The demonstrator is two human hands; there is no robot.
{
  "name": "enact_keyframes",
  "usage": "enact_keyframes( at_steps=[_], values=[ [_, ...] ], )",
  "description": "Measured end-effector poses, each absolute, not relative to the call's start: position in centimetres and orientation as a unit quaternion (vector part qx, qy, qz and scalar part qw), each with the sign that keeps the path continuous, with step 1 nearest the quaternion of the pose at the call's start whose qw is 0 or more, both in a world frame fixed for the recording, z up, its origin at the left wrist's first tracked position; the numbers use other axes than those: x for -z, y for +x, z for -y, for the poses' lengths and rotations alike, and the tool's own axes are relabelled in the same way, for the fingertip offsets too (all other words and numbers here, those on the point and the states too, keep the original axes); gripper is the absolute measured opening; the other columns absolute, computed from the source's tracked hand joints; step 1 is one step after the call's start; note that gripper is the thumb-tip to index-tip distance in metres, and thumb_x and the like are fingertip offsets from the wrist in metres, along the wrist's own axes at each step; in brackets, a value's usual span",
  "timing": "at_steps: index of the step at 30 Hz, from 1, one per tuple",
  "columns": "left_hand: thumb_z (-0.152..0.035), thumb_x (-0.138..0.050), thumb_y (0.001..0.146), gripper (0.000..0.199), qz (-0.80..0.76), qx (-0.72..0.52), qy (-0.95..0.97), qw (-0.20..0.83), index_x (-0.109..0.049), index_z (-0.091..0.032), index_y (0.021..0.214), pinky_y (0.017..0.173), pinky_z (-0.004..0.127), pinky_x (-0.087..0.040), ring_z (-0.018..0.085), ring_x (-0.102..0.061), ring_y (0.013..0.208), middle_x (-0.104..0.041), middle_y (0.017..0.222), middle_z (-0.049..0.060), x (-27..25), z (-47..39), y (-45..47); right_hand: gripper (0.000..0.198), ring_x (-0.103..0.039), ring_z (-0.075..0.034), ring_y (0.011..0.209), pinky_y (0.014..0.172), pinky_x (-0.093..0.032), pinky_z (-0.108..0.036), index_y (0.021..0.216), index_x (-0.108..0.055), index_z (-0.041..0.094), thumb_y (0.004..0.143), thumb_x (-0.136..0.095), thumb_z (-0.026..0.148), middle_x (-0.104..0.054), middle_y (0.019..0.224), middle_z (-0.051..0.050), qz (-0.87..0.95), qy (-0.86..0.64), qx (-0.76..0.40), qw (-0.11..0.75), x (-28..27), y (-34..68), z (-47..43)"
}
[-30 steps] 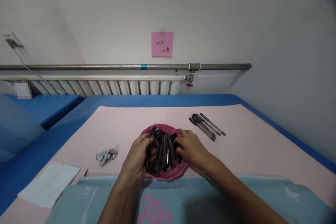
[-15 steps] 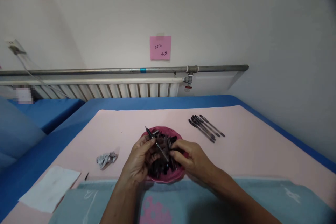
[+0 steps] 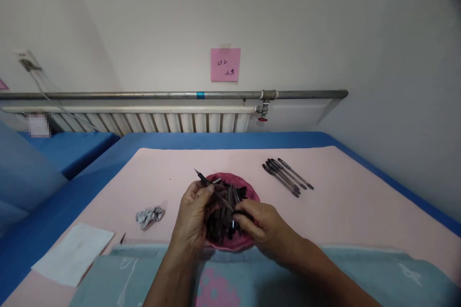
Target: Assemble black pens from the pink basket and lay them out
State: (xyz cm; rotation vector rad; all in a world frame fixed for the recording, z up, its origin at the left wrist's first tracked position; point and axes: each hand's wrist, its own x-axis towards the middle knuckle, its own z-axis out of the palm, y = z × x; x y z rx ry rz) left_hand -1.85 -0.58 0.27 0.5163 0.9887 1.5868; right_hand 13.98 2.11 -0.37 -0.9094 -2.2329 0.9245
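Pen (image 3: pixel 212 191) spans both hands (left (image 3: pixel 192 216), right (image 3: pixel 261 225)) above dish (image 3: pixel 252 191).

Both hands cover the near half of the pink dish (image 3: pixel 252 191), so you can't count the dark pen parts (image 3: pixel 225 213) piled in it. Left of the dish, something on the radiator (image 3: pixel 38 124) is pixelated out. The pink note (image 3: pixel 225 64) on the wall above the dish has handwriting too small to read.
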Motion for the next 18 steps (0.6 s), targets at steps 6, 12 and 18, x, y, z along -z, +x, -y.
enact_keyframes(
  at_steps=[6,12,18],
  values=[
    [-0.026,-0.068,0.066,0.023,-0.434,-0.673,0.230,0.553,-0.052,-0.017,0.079,0.058,0.022,-0.047,0.009,-0.057,0.054,-0.057,0.058,-0.006,-0.3,0.6,-1.8,0.013,-0.051,-0.014,0.060,0.056,-0.036,-0.027,0.073,-0.058,0.023,0.083,-0.050,0.027,-0.056,0.066,0.001,0.836,-0.335,-0.341,0.269,0.6,14.0,-2.1],
    [-0.029,-0.066,0.068,0.023,-0.432,-0.682,0.270,0.525,-0.051,-0.018,0.082,0.057,0.022,-0.044,0.009,-0.055,0.055,-0.055,0.059,-0.007,0.2,0.5,-1.5,0.013,-0.052,-0.014,0.062,0.058,-0.038,-0.027,0.075,-0.056,0.020,0.084,-0.048,0.023,-0.057,0.066,0.000,0.825,-0.362,-0.338,0.271,0.9,13.6,-1.9],
    [-0.031,-0.063,0.072,0.020,-0.472,-0.657,0.338,0.481,-0.053,-0.019,0.085,0.052,0.018,-0.038,0.007,-0.049,0.053,-0.048,0.057,-0.008,0.9,0.5,-1.8,0.015,-0.053,-0.014,0.064,0.057,-0.040,-0.027,0.078,-0.053,0.018,0.086,-0.041,0.021,-0.056,0.070,-0.002,0.839,-0.369,-0.308,0.256,1.8,13.2,-1.4]
  ],
)
